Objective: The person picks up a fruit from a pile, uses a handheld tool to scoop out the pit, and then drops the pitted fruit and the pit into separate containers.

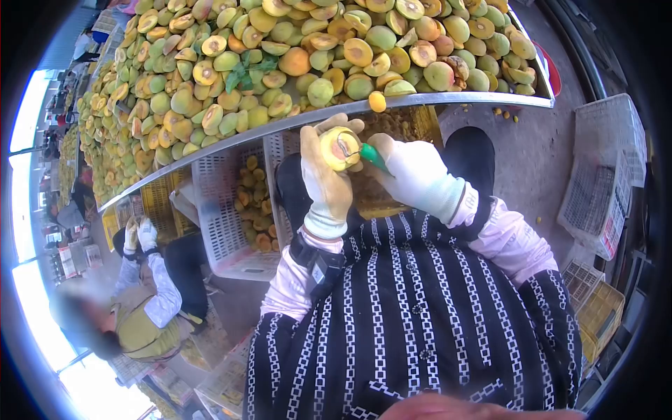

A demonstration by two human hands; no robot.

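Observation:
My left hand [323, 183], in a pale work glove, holds a halved peach [332, 150] with its cut face turned up. Wrapped around the green handle of a pitting knife [374, 157] is my gloved right hand [421, 176]. The knife's thin curved metal end touches the middle of the cut face. Both hands are close together in front of my body, just below the metal rim [448, 99] of a table heaped with halved peaches [301, 61].
A white plastic crate [227, 231] holding peach halves stands below the table to the left. A yellow crate [392, 204] is beneath my hands. Empty-looking crates [595, 189] are stacked at right. Another gloved person [150, 301] sits at left. A small orange piece [377, 102] lies on the rim.

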